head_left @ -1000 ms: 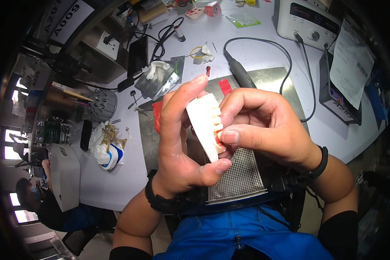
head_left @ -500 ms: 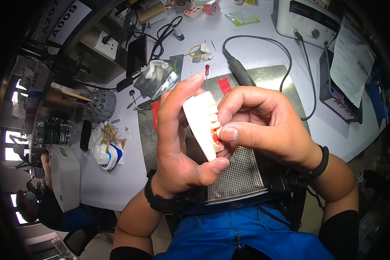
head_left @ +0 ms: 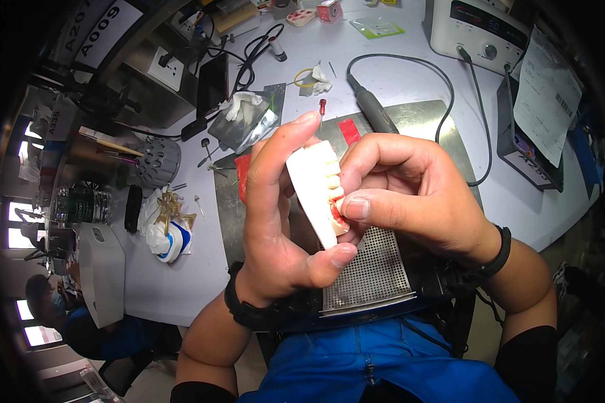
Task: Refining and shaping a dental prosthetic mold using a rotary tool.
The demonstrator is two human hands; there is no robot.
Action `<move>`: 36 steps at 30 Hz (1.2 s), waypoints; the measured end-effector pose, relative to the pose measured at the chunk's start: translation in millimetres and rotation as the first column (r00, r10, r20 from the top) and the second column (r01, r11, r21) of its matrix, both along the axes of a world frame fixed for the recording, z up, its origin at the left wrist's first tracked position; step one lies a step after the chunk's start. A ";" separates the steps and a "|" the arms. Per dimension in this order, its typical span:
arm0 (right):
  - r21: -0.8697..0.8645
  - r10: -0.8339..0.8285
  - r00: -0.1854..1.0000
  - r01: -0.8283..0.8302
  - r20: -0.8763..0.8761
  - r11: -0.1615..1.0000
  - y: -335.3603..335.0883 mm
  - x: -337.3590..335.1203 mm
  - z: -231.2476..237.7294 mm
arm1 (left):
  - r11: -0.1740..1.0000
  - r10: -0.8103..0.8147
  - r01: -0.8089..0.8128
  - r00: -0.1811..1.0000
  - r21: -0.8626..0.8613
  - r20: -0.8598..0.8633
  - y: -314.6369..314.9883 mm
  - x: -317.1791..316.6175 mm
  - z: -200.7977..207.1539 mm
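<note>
My left hand grips a white plaster dental model by its base, thumb at the lower end and fingers along the upper end. A row of cream teeth faces my right hand, and a red-coated patch lies below them. With thumb and forefinger closed together, my right hand pinches a small tooth-coloured piece against that red patch. The thumb covers most of the piece, and the other right fingers are curled behind.
Beneath my hands is a metal tray with a perforated plate. Beyond lie a corded handpiece, a red-handled tool and a plastic bag. A control box stands far right; a bur holder and a white-blue container stand left.
Both hands and the model have barely shifted, slightly to the right. At the far left, another person's head and arm have moved.
</note>
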State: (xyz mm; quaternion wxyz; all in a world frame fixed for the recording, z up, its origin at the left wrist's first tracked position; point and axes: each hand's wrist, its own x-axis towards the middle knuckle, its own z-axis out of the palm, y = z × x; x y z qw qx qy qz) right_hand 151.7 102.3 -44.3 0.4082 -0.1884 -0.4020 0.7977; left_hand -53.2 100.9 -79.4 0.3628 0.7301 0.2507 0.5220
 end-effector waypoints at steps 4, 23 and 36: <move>-0.005 0.002 1.000 -0.002 0.016 1.000 -0.3 0.5 0.2 | 0.992 0.110 -0.111 0.994 -0.066 -0.029 -3.4 2.1 0.2; 0.005 -0.019 1.000 0.019 0.011 1.000 -0.1 -1.1 -2.5 | 1.000 -0.003 0.004 0.999 0.023 -0.033 3.4 -3.4 -1.9; 0.032 -0.042 0.999 0.043 -0.012 0.999 0.5 -3.5 -0.9 | 0.999 0.000 0.001 1.000 0.036 -0.031 3.1 0.8 1.7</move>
